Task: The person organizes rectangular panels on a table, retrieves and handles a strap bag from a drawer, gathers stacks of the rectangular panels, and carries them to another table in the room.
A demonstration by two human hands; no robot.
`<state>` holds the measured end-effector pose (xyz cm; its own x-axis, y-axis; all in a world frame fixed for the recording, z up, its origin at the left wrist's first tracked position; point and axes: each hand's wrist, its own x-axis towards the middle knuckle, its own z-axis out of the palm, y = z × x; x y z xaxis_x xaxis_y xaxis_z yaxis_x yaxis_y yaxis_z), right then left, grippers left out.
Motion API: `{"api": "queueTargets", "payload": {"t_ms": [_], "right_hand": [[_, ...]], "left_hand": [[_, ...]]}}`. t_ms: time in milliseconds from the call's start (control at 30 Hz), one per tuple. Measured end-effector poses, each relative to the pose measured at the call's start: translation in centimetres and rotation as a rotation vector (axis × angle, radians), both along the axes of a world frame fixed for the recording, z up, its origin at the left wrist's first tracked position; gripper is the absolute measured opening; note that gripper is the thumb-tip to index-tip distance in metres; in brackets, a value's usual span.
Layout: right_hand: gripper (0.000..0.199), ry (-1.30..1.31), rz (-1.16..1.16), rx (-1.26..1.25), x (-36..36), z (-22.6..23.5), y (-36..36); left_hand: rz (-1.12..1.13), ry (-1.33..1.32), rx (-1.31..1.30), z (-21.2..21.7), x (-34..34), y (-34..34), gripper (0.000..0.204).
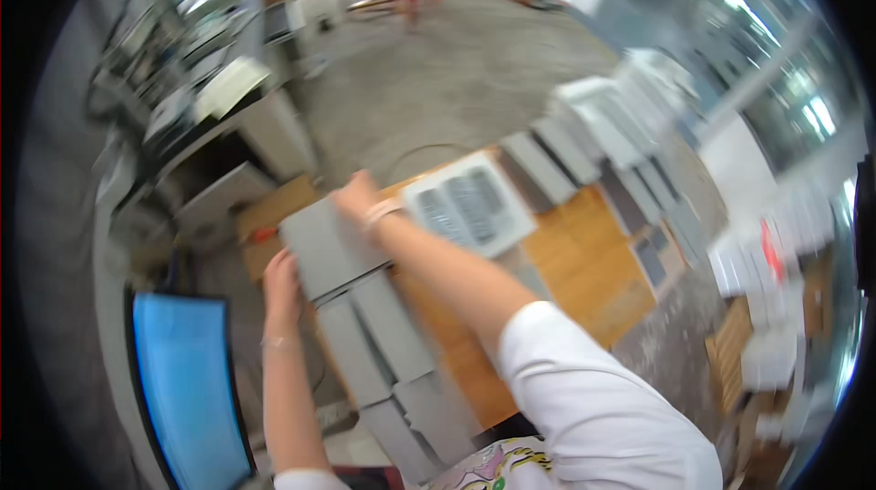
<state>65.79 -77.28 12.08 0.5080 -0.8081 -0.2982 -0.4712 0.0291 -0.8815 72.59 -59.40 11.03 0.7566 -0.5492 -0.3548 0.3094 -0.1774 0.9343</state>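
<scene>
A flat grey box (330, 251) sits at the far left end of the wooden table, between my two hands. My left hand (282, 287) grips its left side, with the fingers bent against the edge. Across the far right corner of the same box lies my right hand (357, 197), its fingers curled over the edge and blurred by motion. More grey boxes (391, 326) lie in two rows from there toward my body. Just right of my right wrist is a white tray (470, 204) with dark grey pieces in two rows.
The wooden table (584, 257) carries upright grey boxes (538, 166) and white stacks (607, 116) at its far right. A lit monitor (190, 390) stands at the near left. Beyond it is a cabinet (287, 130). Cardboard and papers (771, 362) lie at the right.
</scene>
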Motion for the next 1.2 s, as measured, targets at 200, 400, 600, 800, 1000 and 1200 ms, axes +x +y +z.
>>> {"api": "queueTargets", "payload": {"t_ms": [200, 400, 600, 800, 1000, 1200], "right_hand": [[0.042, 0.18, 0.032, -0.126, 1.9, 1.5, 3.1], [0.037, 0.209, 0.029, -0.303, 0.6, 1.9, 2.9], [0.024, 0.159, 0.41, -0.815, 3.3, 0.7, 4.2], [0.026, 0.321, 0.729, -0.719, 5.9, 1.4, 5.2], [0.032, 0.355, 0.779, -0.718, 5.8, 1.3, 4.8], [0.031, 0.382, 0.836, -0.715, 5.6, 2.0, 4.6]], "left_hand": [[0.009, 0.118, -0.041, 0.2, 1.5, 2.6, 0.039], [-0.153, 0.152, -0.094, -2.0, 3.4, 2.7, 0.049], [-0.035, 0.131, -0.141, -1.6, 2.4, 2.1, 0.05], [0.003, 0.126, -0.174, -1.0, 2.2, 2.2, 0.048], [0.061, 0.124, -0.165, -1.1, 2.0, 1.2, 0.047], [0.033, 0.143, -0.176, -0.5, 1.8, 1.1, 0.045]]}}
